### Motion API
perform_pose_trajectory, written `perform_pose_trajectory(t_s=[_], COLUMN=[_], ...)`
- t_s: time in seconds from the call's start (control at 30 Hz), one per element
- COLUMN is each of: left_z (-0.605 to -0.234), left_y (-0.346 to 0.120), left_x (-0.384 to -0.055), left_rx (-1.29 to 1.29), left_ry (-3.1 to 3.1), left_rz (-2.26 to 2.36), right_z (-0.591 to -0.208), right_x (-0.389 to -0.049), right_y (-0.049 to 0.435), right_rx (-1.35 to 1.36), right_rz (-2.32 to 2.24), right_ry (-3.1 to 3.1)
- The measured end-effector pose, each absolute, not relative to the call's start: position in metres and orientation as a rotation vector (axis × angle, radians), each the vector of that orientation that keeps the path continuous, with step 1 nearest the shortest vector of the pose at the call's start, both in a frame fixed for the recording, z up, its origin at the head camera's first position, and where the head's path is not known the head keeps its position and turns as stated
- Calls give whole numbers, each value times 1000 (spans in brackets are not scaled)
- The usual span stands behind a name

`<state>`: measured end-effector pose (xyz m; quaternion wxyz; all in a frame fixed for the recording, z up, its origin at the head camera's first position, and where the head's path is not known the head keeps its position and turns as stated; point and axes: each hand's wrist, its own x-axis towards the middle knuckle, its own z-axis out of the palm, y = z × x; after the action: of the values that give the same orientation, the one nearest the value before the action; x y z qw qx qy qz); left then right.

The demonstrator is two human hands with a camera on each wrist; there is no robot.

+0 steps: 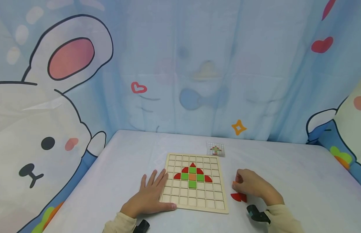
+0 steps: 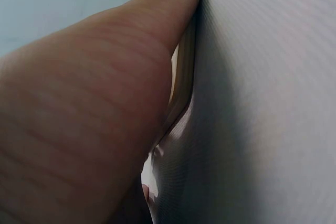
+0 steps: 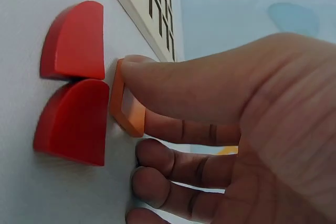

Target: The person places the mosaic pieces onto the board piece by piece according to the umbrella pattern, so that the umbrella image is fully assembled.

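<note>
A pale wooden grid board [image 1: 180,200] lies on the table, with red, green and orange tiles set in its cells. My left hand [image 1: 152,195] lies spread along the board's left edge, its thumb at the front corner. Right of the board, my right hand [image 1: 253,184] pinches an orange tile [image 3: 137,118] between thumb and index finger, close to the tabletop. Just beside that tile lie two red quarter-round tiles [image 3: 79,40], touching each other. In the left wrist view, the left hand [image 2: 89,93] hides most of the board's edge [image 2: 185,72].
Behind the board's far right corner lies a small pattern card [image 1: 215,149] with a printed tile figure. A white cloth [image 1: 133,145] covers the table. A blue printed curtain [image 1: 174,64] hangs along its back edge.
</note>
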<state>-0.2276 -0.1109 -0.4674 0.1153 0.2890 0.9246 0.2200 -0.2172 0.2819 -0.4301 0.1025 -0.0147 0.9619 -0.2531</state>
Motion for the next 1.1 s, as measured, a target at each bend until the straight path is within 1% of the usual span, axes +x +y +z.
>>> perform_pose_trajectory(t_s=[0.4,1.1], left_z=[-470,-467], left_y=[-111,-110], left_x=[-229,-227], left_rx=[847,841], left_ry=[2705,2710], left_rz=[653,638], right_z=[-434,-431], right_x=[-218,-222], right_y=[277,269], right_rx=[-73,-24], right_rz=[-824,-731], right_ry=[2889,2839])
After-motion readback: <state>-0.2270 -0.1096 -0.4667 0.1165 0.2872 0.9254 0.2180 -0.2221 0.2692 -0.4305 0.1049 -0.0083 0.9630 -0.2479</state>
